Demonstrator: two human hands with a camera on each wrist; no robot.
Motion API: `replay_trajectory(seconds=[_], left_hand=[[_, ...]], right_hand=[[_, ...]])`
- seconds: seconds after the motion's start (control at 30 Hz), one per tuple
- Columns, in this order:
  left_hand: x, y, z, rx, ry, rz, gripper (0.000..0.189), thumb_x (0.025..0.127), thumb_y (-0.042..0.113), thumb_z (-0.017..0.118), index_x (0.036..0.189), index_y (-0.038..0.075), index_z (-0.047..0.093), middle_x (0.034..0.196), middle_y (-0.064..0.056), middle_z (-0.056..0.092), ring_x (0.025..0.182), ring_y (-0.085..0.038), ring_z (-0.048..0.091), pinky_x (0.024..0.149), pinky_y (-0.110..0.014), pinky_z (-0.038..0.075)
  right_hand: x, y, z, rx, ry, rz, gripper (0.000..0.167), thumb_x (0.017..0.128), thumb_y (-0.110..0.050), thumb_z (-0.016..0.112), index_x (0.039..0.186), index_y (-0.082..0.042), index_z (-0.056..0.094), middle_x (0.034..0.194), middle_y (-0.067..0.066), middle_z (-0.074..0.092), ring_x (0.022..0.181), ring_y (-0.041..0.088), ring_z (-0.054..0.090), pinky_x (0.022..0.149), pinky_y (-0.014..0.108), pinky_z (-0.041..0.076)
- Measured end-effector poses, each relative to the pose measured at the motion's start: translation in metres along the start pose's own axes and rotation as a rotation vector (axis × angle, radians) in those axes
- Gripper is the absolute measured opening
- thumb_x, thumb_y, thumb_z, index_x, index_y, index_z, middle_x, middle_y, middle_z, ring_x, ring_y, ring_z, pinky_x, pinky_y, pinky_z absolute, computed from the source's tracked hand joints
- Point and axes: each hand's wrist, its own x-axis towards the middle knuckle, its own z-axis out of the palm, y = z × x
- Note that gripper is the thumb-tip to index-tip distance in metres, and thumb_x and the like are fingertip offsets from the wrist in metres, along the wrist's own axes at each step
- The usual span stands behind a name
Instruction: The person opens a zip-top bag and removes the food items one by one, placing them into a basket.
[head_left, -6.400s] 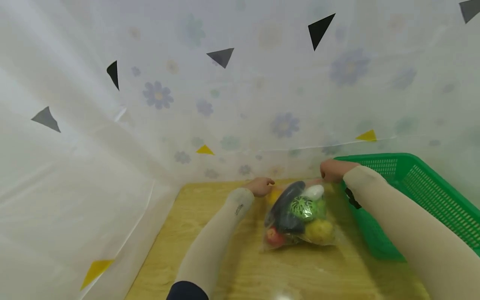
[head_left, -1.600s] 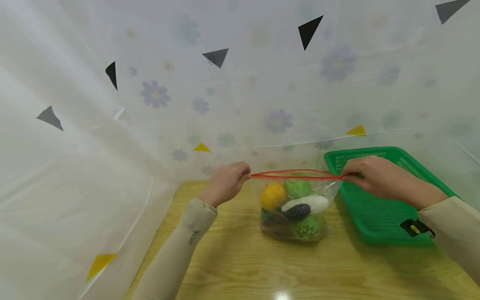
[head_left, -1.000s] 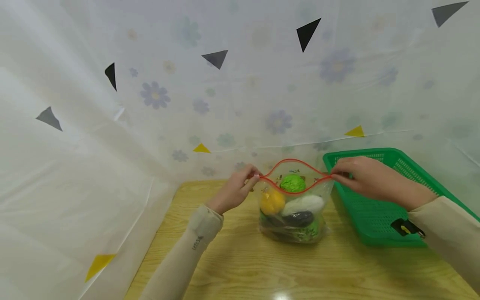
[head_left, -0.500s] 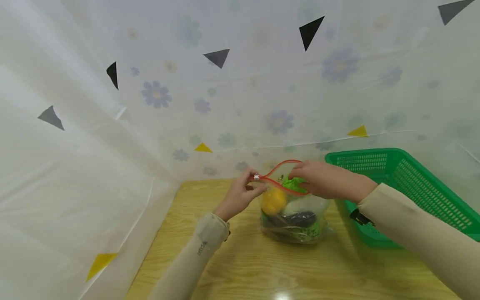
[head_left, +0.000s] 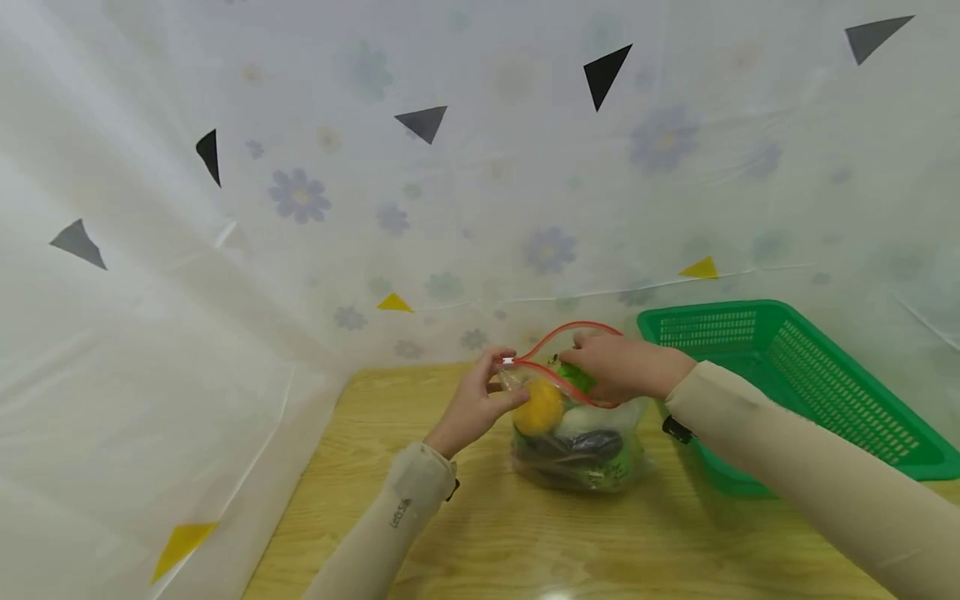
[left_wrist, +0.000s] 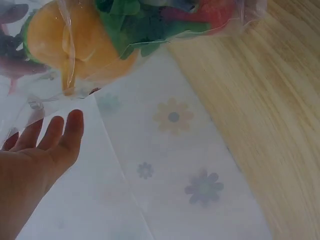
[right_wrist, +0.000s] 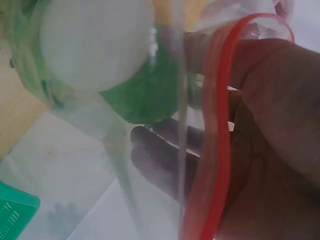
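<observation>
A clear zip bag [head_left: 581,467] with a red zip edge stands on the wooden table, its mouth gaping. Through the film show an orange pumpkin-like piece [head_left: 538,410], a dark eggplant [head_left: 596,444], a pale vegetable [head_left: 588,419] and a leafy green cabbage-like piece [head_left: 573,377]. My left hand [head_left: 472,404] holds the bag's left top corner by the white slider [head_left: 507,361]. My right hand [head_left: 622,364] reaches into the mouth, its fingers [right_wrist: 155,155] fairly straight and touching the green piece. Part of that hand is hidden behind the zip edge and film.
A green slotted basket [head_left: 757,358] stands right of the bag, beneath the right forearm. The wooden table [head_left: 465,533] extends in front of the bag. White flower-printed sheeting [head_left: 480,208] rises behind the table and along its left side.
My right hand has left the bag's right corner and moved left into the mouth, onto the green piece. The bag's red mouth has spread. My left hand stays at the slider end.
</observation>
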Motion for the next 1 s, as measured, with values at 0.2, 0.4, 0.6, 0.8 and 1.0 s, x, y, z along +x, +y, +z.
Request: replay_trajectory(seconds=[0.2,0.4,0.6,0.8,1.0], left_hand=[[-0.003,-0.004,0.005,-0.109,-0.085,-0.054,0.069,0.094,0.021,0.074,0.149,0.031,0.034,0.141,-0.017,0.054,0.118,-0.034,0.061,0.091,-0.04,0.057],[-0.003,-0.005,0.01,-0.117,-0.07,-0.069,0.07,0.094,0.023,0.074,0.149,0.034,0.032,0.142,-0.006,0.055,0.118,-0.029,0.062,0.089,-0.042,0.057],[-0.002,-0.005,0.013,-0.125,-0.073,-0.087,0.072,0.094,0.024,0.074,0.149,0.032,0.03,0.141,-0.002,0.054,0.114,-0.025,0.064,0.084,-0.042,0.059],[-0.002,-0.004,0.015,-0.095,-0.061,-0.106,0.075,0.092,0.031,0.076,0.151,0.03,0.028,0.145,0.001,0.05,0.126,-0.025,0.056,0.092,-0.042,0.056],[-0.002,-0.004,0.014,-0.071,-0.055,-0.115,0.08,0.093,0.031,0.075,0.153,0.027,0.023,0.147,0.002,0.049,0.135,-0.021,0.048,0.107,-0.048,0.045]], right_hand=[[-0.002,0.001,0.004,0.029,0.049,-0.013,0.044,0.086,-0.013,0.079,0.125,-0.006,0.061,0.11,0.01,0.059,0.086,0.018,0.057,0.074,0.034,0.055],[-0.012,0.006,-0.005,0.136,0.068,0.013,0.047,0.086,-0.021,0.08,0.127,-0.012,0.059,0.115,0.002,0.062,0.095,0.015,0.061,0.079,0.035,0.056],[-0.043,0.012,-0.027,0.2,0.129,0.066,0.062,0.09,-0.024,0.078,0.144,-0.009,0.052,0.141,0.011,0.057,0.121,0.026,0.06,0.095,0.047,0.054],[-0.083,0.033,-0.048,0.244,0.215,0.109,0.061,0.092,-0.023,0.076,0.145,-0.012,0.049,0.138,0.01,0.057,0.117,0.026,0.061,0.087,0.046,0.056],[-0.116,0.082,-0.044,0.234,0.271,0.209,0.064,0.091,-0.022,0.077,0.146,-0.008,0.047,0.138,0.015,0.058,0.115,0.031,0.06,0.086,0.05,0.053]])
